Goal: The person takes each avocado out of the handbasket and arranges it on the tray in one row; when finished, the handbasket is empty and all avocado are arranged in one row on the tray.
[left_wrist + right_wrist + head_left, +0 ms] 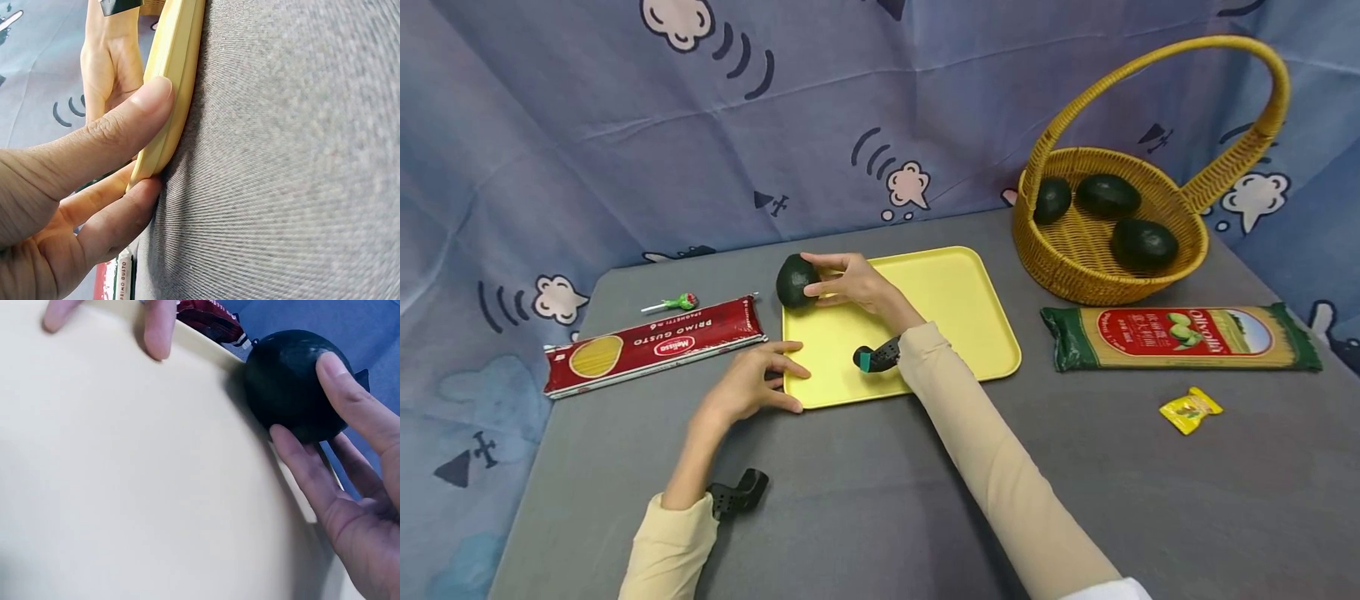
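At the far left corner of the yellow tray [917,333], my right hand [857,287] holds a dark green avocado [793,282] between thumb and fingers. The right wrist view shows the thumb on one side of the avocado [294,381] and fingertips against its lower side. My left hand [748,387] grips the tray's near left corner. In the left wrist view the thumb lies on the tray's rim [165,119] and fingers touch round the corner. The underside of the avocado is partly hidden by the right hand's fingers.
A wicker basket [1067,287] with several avocados stands at the back right. In front lie a green-and-red spaghetti pack [1187,337] and a yellow wrapped candy [1191,410]. Left of the tray are a red spaghetti pack [655,346] and a green lollipop [681,302]. A patterned curtain [820,108] hangs behind.
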`<state>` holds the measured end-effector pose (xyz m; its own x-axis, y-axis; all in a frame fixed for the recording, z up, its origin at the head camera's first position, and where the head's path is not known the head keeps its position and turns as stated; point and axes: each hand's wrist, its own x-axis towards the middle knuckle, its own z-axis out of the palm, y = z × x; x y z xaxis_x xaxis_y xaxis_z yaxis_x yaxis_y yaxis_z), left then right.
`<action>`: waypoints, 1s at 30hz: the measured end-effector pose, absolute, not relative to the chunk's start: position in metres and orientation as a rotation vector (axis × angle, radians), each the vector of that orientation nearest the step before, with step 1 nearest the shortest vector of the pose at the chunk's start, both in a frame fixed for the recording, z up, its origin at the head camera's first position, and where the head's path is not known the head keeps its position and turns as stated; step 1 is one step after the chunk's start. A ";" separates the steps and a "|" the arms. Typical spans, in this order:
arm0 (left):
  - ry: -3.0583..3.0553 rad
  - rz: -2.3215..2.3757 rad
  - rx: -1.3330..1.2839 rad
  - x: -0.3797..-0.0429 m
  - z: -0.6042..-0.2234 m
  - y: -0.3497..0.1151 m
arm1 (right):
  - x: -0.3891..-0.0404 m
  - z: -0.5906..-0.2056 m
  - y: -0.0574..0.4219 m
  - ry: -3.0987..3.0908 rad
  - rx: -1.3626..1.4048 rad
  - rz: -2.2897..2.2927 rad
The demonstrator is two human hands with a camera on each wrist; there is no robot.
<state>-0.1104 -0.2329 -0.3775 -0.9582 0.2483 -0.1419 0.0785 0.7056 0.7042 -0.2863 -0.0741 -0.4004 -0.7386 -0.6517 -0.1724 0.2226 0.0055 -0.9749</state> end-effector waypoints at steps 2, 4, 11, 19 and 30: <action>2.688 1.095 0.260 -0.111 -0.377 -0.233 | -0.287 -0.400 -0.073 1.665 -0.455 -1.813; 2.689 1.091 0.257 -0.111 -0.377 -0.233 | -0.287 -0.400 -0.073 1.670 -0.463 -1.819; 2.688 1.091 0.274 -0.112 -0.376 -0.231 | -0.286 -0.398 -0.070 1.682 -0.443 -1.827; 2.701 1.074 0.287 -0.113 -0.375 -0.229 | -0.288 -0.397 -0.061 1.653 -0.446 -1.846; 2.691 1.087 0.269 -0.111 -0.375 -0.231 | -0.285 -0.396 -0.042 1.631 -0.466 -1.842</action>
<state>-0.1106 -0.2305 -0.3746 -0.9575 0.2520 -0.1402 0.0840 0.7087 0.7005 -0.2850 -0.0418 -0.3957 -0.7413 -0.6562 -0.1407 0.2190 -0.0384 -0.9750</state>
